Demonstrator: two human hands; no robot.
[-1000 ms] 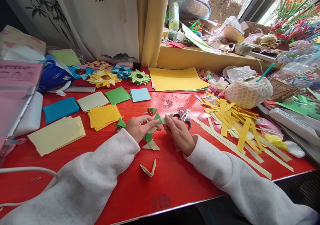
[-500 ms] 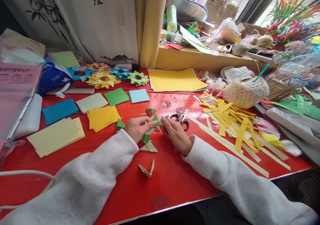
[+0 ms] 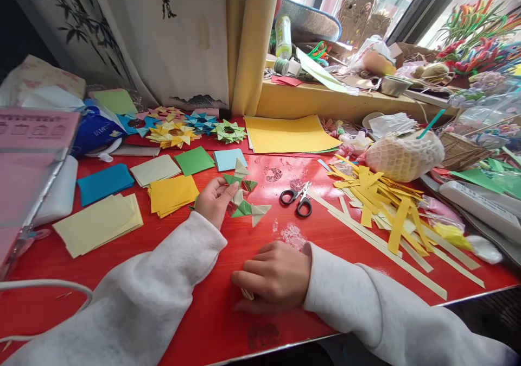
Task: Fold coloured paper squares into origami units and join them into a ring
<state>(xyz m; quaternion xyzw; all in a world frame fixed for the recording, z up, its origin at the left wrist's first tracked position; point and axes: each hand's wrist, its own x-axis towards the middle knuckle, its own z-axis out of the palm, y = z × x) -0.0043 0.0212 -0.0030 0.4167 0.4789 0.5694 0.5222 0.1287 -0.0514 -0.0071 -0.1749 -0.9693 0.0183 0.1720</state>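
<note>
1. The red table [image 3: 220, 290] stands before a pale curtain [image 3: 195, 45]; a yellow paper stack [image 3: 173, 195] and black-handled scissors [image 3: 302, 194] lie on it;
2. the left hand [image 3: 212, 202] pinches a green-and-cream folded paper chain [image 3: 243, 208] between thumb and fingers, near the table's middle;
3. the right hand [image 3: 277, 276] curls over a small cream folded piece [image 3: 247, 294], near the front edge; whether it grips firmly, one cannot tell;
4. the step in hand seems to be picking up this piece; the next move probably calls for light fingers, so that its folds stay neat.
</note>
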